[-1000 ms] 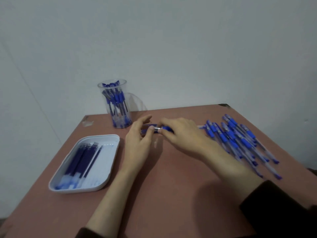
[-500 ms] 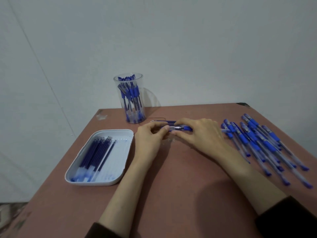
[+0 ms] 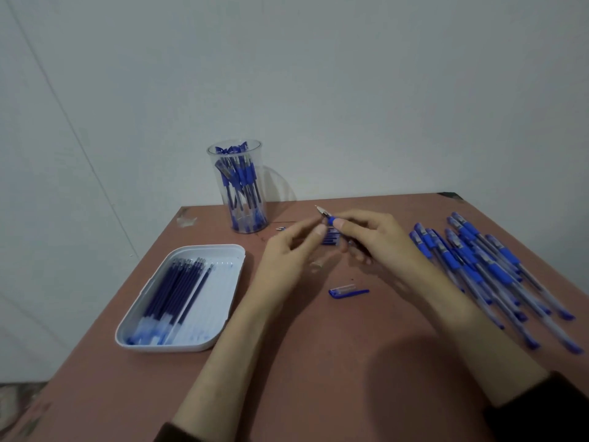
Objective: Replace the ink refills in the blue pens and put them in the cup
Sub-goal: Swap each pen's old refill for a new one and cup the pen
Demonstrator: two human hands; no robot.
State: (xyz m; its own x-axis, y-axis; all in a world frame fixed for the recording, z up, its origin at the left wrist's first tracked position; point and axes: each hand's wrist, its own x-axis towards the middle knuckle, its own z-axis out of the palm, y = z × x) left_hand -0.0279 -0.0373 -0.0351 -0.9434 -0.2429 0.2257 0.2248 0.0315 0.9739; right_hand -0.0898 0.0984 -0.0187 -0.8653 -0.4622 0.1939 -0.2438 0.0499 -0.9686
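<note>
Nearby, loose cap (image 3: 349, 291), refill tray (image 3: 237, 252).

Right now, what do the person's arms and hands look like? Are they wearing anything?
The left hand and right hand are bare: no gloves, rings or watch show. The forearms are bare too. A dark left sleeve and dark right sleeve begin low in the picture.

The cup (image 3: 237, 173) is clear, glossy plastic; the tray (image 3: 223, 311) is smooth white plastic (slightly shiny); the table (image 3: 318, 362) looks matt.
</note>
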